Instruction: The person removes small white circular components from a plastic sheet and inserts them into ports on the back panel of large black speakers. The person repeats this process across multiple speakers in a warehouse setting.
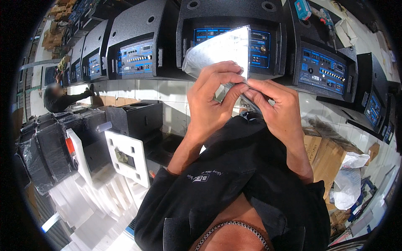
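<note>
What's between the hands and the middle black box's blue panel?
A shiny plastic sheet, pinched by the left hand and right hand; it partly hides the blue panel in the head view.

1. Left hand (pixel 209 100) and right hand (pixel 278 102): pinch the edge of a plastic bag (pixel 220 48), upper centre of frame.
2. Black cabinets (pixel 228 9) with blue panels (pixel 135 57): line the upper frame.
3. White foam frame (pixel 112 146): leans, lower left.
4. Cardboard box (pixel 321 161): lower right.

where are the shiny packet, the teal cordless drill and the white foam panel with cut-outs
Shiny packet (pixel 222 50): head view, on its broad, bright face
Teal cordless drill (pixel 325 21): head view, on its body
White foam panel (pixel 140 164): head view, on its solid face
</note>
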The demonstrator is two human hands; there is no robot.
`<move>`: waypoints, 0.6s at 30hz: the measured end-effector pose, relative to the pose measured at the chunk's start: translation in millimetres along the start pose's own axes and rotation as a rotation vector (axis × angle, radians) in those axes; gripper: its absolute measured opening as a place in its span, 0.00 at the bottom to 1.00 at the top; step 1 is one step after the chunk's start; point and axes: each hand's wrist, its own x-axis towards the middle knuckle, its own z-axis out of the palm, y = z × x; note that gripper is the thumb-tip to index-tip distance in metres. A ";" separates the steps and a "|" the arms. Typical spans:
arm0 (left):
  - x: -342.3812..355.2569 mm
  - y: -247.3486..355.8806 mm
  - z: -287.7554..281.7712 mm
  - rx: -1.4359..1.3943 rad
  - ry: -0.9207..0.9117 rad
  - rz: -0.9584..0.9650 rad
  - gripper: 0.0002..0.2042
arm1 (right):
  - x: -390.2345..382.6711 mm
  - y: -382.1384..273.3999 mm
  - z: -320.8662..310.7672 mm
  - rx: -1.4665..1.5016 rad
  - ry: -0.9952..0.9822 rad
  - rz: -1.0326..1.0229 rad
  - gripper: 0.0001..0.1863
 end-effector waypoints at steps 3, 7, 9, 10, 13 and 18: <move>2.9 0.5 -2.4 0.002 -0.029 -0.011 0.10 | -0.1 -0.1 -0.4 0.015 -0.001 0.015 0.12; 6.0 0.4 -4.1 -0.009 -0.066 -0.041 0.09 | 0.2 3.4 0.1 0.038 -0.005 0.012 0.12; 5.9 0.1 -4.5 -0.039 -0.076 -0.078 0.09 | 0.8 3.3 -0.2 0.027 -0.014 0.017 0.11; 5.8 -0.1 -4.6 -0.055 -0.081 -0.096 0.09 | 0.8 3.5 -0.3 0.028 -0.014 0.016 0.12; 5.7 -1.8 -4.4 -0.063 -0.077 -0.093 0.09 | 1.1 3.3 -0.5 0.036 -0.014 0.017 0.12; 2.4 -4.2 -3.3 -0.061 -0.049 -0.093 0.08 | 2.2 1.7 -0.3 0.042 -0.015 0.020 0.13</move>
